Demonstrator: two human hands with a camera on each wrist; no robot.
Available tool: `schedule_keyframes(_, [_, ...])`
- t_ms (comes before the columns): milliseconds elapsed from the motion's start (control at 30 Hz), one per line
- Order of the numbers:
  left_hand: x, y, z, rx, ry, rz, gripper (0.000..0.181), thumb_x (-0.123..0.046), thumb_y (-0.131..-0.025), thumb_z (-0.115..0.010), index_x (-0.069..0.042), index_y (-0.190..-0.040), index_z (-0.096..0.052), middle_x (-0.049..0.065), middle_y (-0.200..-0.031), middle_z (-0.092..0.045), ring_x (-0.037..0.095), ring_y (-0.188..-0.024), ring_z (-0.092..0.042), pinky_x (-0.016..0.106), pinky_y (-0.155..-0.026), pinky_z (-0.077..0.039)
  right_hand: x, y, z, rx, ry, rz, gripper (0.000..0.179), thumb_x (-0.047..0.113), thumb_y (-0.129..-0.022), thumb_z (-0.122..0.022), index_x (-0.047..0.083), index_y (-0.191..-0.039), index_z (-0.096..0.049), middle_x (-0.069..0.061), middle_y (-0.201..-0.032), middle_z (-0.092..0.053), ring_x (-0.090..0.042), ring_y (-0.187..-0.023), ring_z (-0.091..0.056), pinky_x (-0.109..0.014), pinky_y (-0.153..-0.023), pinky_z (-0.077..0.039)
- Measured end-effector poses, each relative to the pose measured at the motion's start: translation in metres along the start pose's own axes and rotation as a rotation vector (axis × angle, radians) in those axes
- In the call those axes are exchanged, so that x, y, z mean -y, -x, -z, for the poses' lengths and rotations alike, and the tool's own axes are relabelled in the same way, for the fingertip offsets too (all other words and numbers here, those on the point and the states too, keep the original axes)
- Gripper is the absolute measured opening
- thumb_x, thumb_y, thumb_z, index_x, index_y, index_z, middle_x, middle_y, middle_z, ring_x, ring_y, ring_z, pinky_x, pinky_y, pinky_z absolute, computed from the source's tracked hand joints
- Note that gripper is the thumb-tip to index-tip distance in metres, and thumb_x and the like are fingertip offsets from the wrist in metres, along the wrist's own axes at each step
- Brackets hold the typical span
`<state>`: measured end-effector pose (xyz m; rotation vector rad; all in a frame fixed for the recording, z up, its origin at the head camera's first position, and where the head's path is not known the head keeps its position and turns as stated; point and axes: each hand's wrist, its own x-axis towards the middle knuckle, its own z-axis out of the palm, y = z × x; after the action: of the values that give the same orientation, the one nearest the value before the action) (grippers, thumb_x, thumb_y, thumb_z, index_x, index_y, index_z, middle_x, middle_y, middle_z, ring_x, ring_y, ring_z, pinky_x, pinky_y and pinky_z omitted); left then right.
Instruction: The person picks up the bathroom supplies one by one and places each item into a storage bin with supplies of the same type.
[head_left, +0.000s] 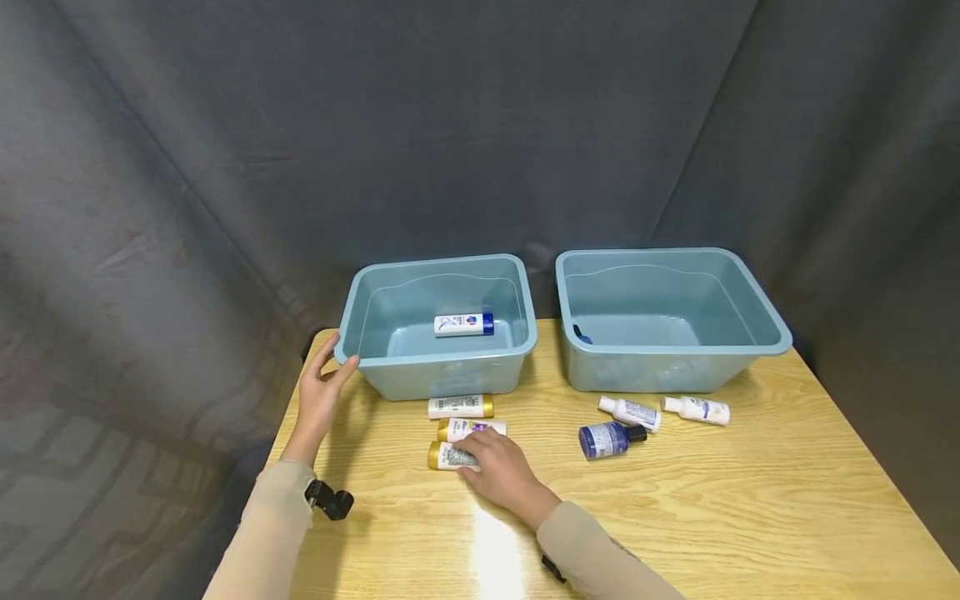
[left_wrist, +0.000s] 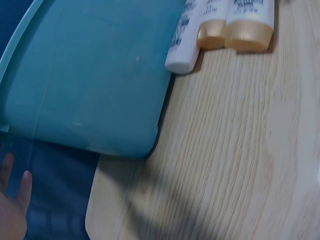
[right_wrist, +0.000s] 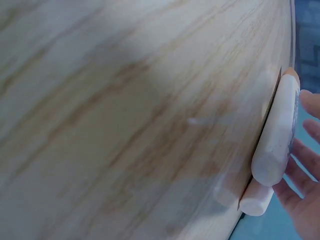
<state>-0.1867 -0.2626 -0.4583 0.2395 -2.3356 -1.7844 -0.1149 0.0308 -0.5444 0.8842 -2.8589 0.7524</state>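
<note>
In the head view my left hand (head_left: 318, 396) is at the front left corner of the left blue-green bin (head_left: 442, 379), thumb and fingers spread apart at its rim. The left wrist view shows only part of that hand (left_wrist: 12, 200). My right hand (head_left: 501, 468) lies over the nearest of three white bottles with gold caps (head_left: 444, 456), which are in a row before the bin. Loosely extended, its fingers touch that bottle in the right wrist view (right_wrist: 277, 135); the palm is out of sight there. A white bottle with a blue cap (head_left: 459, 325) lies inside the left bin.
At the right stands a second blue-green bin (head_left: 667, 360), with a dark blue item (head_left: 581, 335) partly hidden in its left corner. Before it lie a blue bottle with a black cap (head_left: 606, 439) and two white bottles (head_left: 701, 410). A dark curtain (head_left: 465, 125) hangs behind the table.
</note>
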Motion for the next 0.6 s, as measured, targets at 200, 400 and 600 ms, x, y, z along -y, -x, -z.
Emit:
schedule_keyframes(200, [0.0004,-0.0043,0.0068,0.018,-0.076,-0.07,0.062,-0.026,-0.095,-0.068,-0.014,-0.151,-0.044,0.01,-0.153,-0.04,0.03,-0.129,-0.042,0.041,-0.099,-0.036,0.0039,-0.0014,-0.0039,0.037,0.03,-0.04,0.047,0.032,-0.087,-0.075,0.016,-0.13,-0.065,-0.004,-0.125,-0.064,-0.029,-0.123,-0.055,-0.047,-0.107,-0.039])
schedule_keyframes(400, [0.0025,-0.0068,0.0068,0.001,-0.11,-0.118,0.061,-0.023,-0.095,-0.069,-0.009,-0.149,-0.045,0.012,-0.152,-0.043,0.03,-0.135,-0.037,0.048,-0.104,-0.031,0.0065,-0.0011,-0.0072,0.039,0.065,-0.058,0.048,0.033,-0.085,-0.077,0.016,-0.129,-0.065,-0.005,-0.122,-0.065,-0.035,-0.123,-0.055,-0.049,-0.104,-0.041])
schedule_keyframes(600, [0.0039,-0.0071,0.006,-0.026,-0.101,-0.122,0.058,-0.021,-0.093,-0.071,-0.009,-0.146,-0.049,0.009,-0.149,-0.047,0.025,-0.128,-0.043,0.042,-0.101,-0.033,0.0076,-0.0003,-0.01,0.018,0.094,-0.033,0.049,0.033,-0.084,-0.079,0.016,-0.127,-0.066,-0.002,-0.119,-0.067,-0.026,-0.116,-0.059,-0.044,-0.101,-0.045])
